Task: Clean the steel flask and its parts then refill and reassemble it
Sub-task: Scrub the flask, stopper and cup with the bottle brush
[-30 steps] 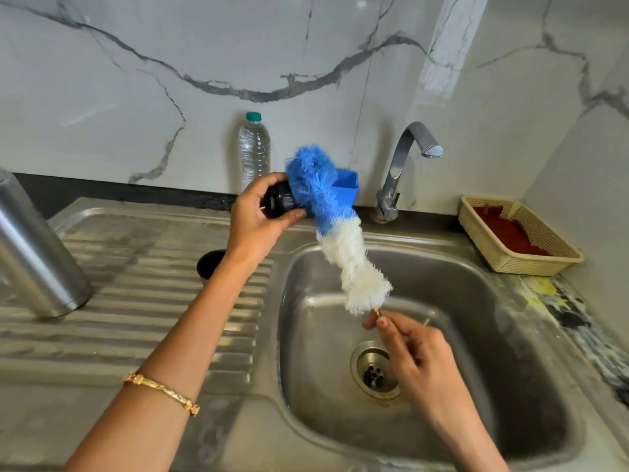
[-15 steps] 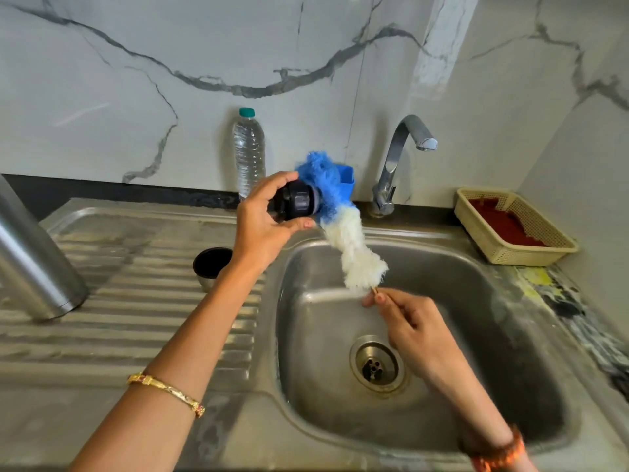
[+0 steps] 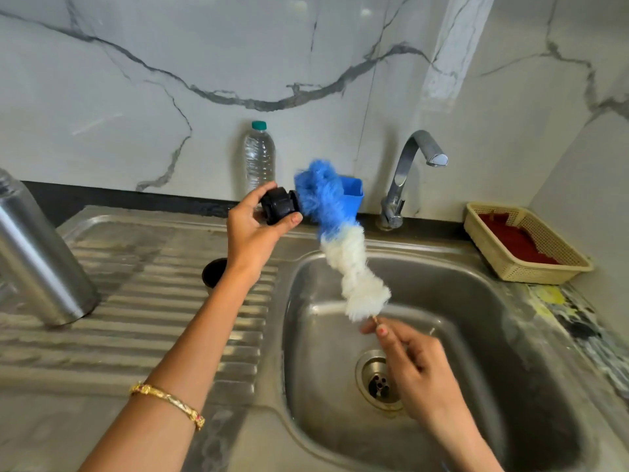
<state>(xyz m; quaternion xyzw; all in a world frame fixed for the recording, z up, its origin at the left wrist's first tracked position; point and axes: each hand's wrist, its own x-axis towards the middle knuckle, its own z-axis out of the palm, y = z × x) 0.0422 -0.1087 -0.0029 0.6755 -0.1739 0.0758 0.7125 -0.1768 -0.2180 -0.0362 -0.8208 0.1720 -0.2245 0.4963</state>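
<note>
Left hand fingers curled around black stopper; right hand pinching brush handle. Best twisted with blue tip pressed against stopper, over sink.

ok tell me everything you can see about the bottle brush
The bottle brush has a fluffy head, blue at the tip and white along the lower part, on a thin stem. It slants over the sink, tip up and to the left. The right hand pinches the stem just below the white fluff. The blue end presses against the black flask cap, which the left hand grips. Whether the bristles are wet cannot be told.
</note>
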